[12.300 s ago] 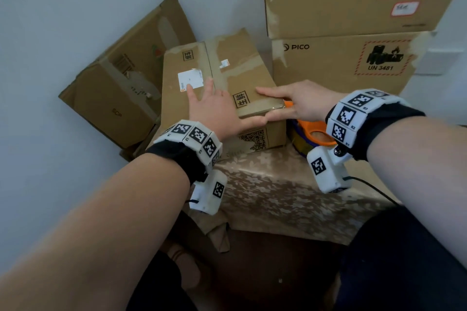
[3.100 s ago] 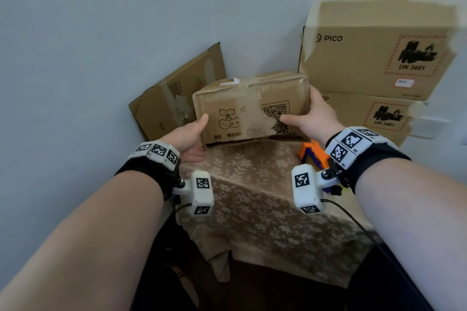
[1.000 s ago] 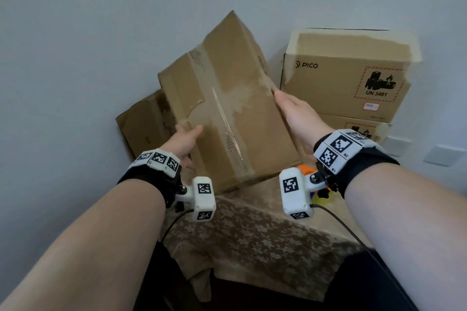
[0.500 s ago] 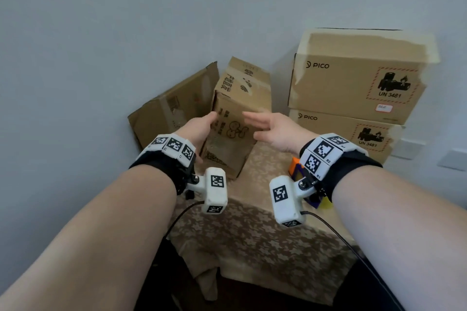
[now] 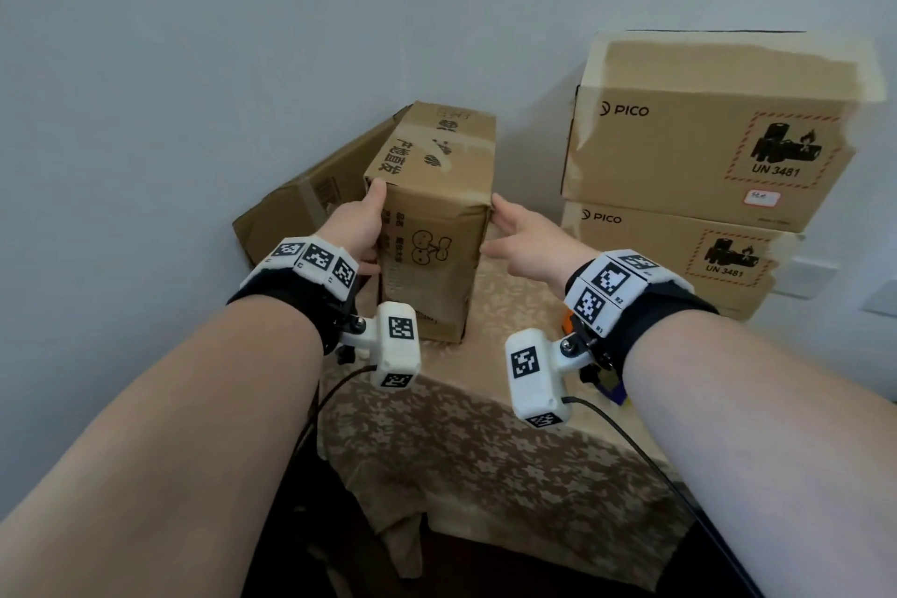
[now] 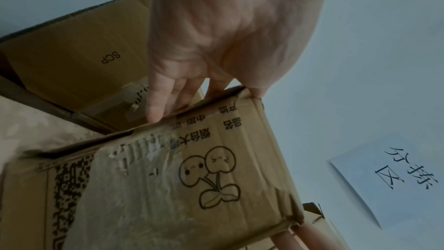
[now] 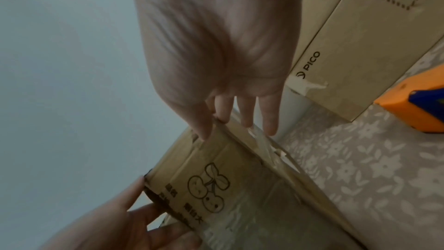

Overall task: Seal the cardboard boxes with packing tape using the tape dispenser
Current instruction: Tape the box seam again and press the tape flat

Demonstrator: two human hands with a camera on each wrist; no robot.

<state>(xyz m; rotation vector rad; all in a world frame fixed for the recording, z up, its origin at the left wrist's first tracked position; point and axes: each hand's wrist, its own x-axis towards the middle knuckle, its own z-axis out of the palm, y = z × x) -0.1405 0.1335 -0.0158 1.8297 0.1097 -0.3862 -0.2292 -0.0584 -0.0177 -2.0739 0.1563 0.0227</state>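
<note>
Both forearms reach forward, left hand point(image 5: 357, 228) and right hand point(image 5: 526, 240) with fingers extended.

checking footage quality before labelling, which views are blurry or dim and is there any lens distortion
Head view: evenly lit and sharp on the cherry-print box, with wide-angle stretching of the forearms near the frame edges. Left wrist view: dim and bluish, the left hand very close and soft, the box's QR code smeared. Right wrist view: dim too, the right hand soft, the orange tape dispenser cut off by the frame edge.
</note>
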